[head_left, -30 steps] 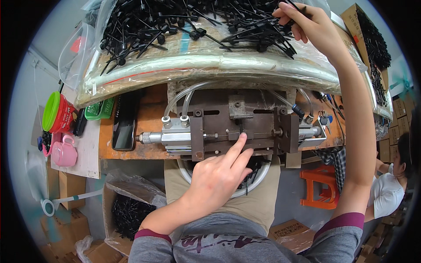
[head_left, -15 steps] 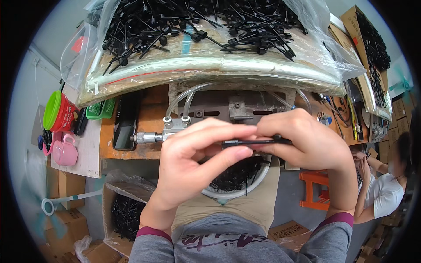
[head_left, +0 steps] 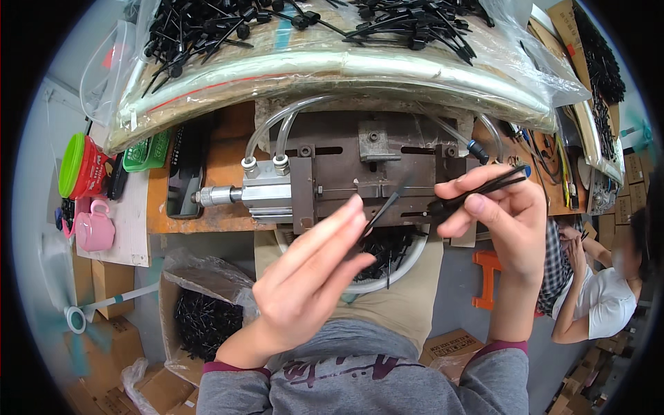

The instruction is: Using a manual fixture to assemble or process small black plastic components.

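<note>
My left hand [head_left: 304,287] is in front of the metal fixture, its thumb and straight fingers closed on one thin black cable tie [head_left: 384,211], which is smeared by motion and points up to the right. To its right, my right hand [head_left: 515,221] grips a small bunch of black cable ties [head_left: 484,188] between thumb and fingers, their thin ends sticking out past the index finger. Behind both hands stands the dark metal fixture [head_left: 339,169] with a silver pneumatic cylinder [head_left: 266,197] on its left side. Below the left hand, a white-rimmed basin [head_left: 377,285] on my lap holds more black ties.
A plastic-lined tray [head_left: 332,72] heaped with black ties overhangs the bench at the back. Clear hoses [head_left: 266,131] curve beneath it. At the lower left stands an open carton [head_left: 173,332] of ties; a pink cup [head_left: 95,228] sits far left. An orange stool [head_left: 486,280] and a co-worker [head_left: 598,297] are to the right.
My hands were together over the fixture around a black tie. They have moved apart, the left down, the right outward with its bunch showing. The fixture has come into fuller view.
</note>
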Motion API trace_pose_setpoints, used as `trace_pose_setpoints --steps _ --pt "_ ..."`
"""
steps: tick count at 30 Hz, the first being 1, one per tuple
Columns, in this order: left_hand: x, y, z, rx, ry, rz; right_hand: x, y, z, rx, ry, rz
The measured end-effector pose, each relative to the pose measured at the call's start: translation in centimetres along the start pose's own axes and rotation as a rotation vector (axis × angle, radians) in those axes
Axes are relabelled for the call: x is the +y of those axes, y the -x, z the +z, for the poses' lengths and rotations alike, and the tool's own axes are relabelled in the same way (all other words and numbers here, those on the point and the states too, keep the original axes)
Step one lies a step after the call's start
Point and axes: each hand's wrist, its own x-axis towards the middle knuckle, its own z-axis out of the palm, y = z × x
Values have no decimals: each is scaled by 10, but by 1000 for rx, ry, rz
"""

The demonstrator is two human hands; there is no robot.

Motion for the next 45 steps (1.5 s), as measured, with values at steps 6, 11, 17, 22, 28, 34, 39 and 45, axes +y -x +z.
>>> trace_pose_setpoints --steps 6,11,17,22,28,34,39,45 --pt "-14 11 30 -77 -285 107 16 16 17 171 71 -35" --pt "-32 11 51 -37 -548 271 21 24 24 219 69 18" --pt "-24 1 49 -101 -623 227 29 27 22 193 37 85" --pt "-20 -5 38 -136 -447 219 43 26 31 298 15 78" --pt "-5 2 27 -187 -124 271 46 22 39 111 -63 173" --pt "-11 4 26 -123 -349 183 40 20 38 203 -83 10" --pt "-22 0 38 -177 -504 180 28 29 31 167 4 142" --pt "-19 -1 38 -224 -561 150 33 30 23 218 92 1"
